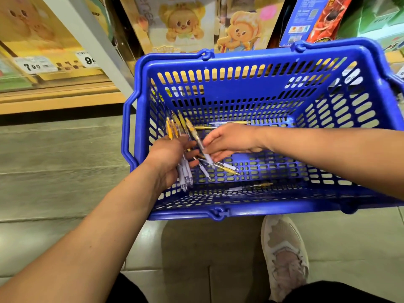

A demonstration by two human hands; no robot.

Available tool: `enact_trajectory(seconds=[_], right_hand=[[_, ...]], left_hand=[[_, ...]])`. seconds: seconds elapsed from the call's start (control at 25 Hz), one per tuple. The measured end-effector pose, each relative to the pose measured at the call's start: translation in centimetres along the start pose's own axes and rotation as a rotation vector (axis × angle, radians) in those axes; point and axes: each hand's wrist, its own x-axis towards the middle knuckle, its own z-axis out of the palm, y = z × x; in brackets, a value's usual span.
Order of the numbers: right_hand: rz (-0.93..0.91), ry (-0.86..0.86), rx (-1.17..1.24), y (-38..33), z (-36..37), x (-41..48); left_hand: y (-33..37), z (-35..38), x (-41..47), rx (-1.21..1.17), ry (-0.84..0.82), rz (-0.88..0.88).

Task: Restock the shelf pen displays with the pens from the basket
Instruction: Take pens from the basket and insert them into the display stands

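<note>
Left hand (172,158): grip closed around a bundle (176,129) of pens, fingers curled over the barrels. The yellow ends fan out above the fist toward the basket's left wall; the white ends stick out below it, toward the basket's near wall.

Right hand (231,141): grip pinching one pen (197,142) between thumb and fingertips, close to its white end. This pen lies at a slant, its yellow end up beside the bundle. The two hands are just beside each other; whether they touch cannot be told.

Both hands are inside the basket (240,56), in its left half, above the basket floor. Both forearms cross the basket's rim, the left over the near left corner, the right over the right side.

Loose pens (227,169): several lie on the basket floor. Some sit directly under the hands, one lies near the near wall, and one lies behind the right hand toward the far wall.

The basket is blue, slotted plastic, and it stands on the floor (43,160).

Beyond the basket's far wall stand boxes (181,25) printed with a cartoon bear. Left of the basket a shelf (54,99) edge carries price tags (32,65), blurred. Just past the basket's near wall, a pale shoe (284,254) rests on the floor.
</note>
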Motion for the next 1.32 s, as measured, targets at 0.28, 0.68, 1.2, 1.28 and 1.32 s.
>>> enact_trajectory(seconds=[0.28, 0.68, 1.2, 1.28, 1.32], right_hand=[[-0.138, -0.116, 0.193, -0.2, 3.3, -1.0], [0.230, 0.255, -1.078, 5.5, 0.2, 2.2], [0.173, 0.104, -0.879, 3.0, -3.2, 1.5], [0.235, 0.087, -0.585, 3.0, -3.6, 1.1], [0.237, 0.082, -0.471, 2.9, -3.7, 0.8]], left_hand=[[0.1, 1.2, -0.4, -0.062, -0.016, 0.022], [0.9, 0.1, -0.7, -0.062, 0.003, 0.063], [0.7, 0.7, -0.8, -0.097, -0.030, 0.084], [0.5, 1.0, -0.8, -0.087, -0.015, 0.067], [0.3, 1.1, -0.8, -0.070, -0.005, 0.055]])
